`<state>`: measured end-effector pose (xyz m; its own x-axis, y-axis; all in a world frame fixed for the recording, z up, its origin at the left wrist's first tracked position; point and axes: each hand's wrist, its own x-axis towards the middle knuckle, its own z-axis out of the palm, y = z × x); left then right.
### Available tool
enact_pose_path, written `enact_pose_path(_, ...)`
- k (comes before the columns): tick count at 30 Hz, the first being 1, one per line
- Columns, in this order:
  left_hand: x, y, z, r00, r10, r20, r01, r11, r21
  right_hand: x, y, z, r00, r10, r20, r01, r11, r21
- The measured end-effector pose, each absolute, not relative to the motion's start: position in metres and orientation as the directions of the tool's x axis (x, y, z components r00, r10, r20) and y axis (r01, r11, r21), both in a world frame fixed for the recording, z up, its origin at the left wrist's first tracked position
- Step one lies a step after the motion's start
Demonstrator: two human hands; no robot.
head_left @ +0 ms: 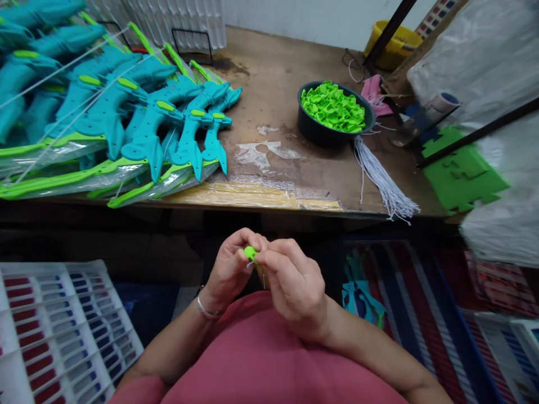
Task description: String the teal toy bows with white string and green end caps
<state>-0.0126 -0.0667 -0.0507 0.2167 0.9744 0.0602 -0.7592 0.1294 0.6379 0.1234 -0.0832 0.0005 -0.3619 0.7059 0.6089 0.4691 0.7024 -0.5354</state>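
Below the table edge, my left hand [229, 269] and my right hand [295, 286] meet close to my body. Both pinch a small bright green plastic piece [251, 253] between their fingertips. A thin white string [263, 276] hangs down from the piece between the hands. A bangle sits on my left wrist. On the table beyond stands a dark round bowl [314, 130] filled with many of the same green pieces [332, 106]. A bundle of white strings [381, 182] lies beside the bowl and droops over the table's front edge.
A pile of teal and green toy bows [126, 112] in clear bags covers the table's left half. A white tray [59, 331] of coloured items lies at lower left. A green foam board [463, 171], plastic-wrapped sacks and a yellow bucket [393, 45] crowd the right.
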Motion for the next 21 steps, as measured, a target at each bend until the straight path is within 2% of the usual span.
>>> enact_pose_path(6, -0.016, -0.066, -0.047, 0.198, 0.977, -0.075, -0.701, 0.195, 0.686, 0.13, -0.075, -0.005, -0.428, 0.652, 0.626, 0.493, 0.749, -0.443)
enact_pose_path(14, -0.012, -0.065, -0.031, 0.201, 0.954, -0.222, -0.66, 0.299, 0.689, 0.138, -0.056, -0.013, -0.571, 0.459, 0.68, 0.605, 0.796, -0.029)
enact_pose_path(17, -0.012, -0.064, -0.036, 0.223, 0.948, -0.229, -0.639, 0.32, 0.7, 0.138, -0.05, -0.023, -0.58, 0.448, 0.681, 0.623, 0.782, 0.016)
enact_pose_path(21, -0.013, -0.062, -0.049, 0.235, 0.96, -0.153, -0.565, 0.263, 0.782, 0.135, -0.046, -0.032, -0.517, 0.494, 0.699, 0.651, 0.757, -0.053)
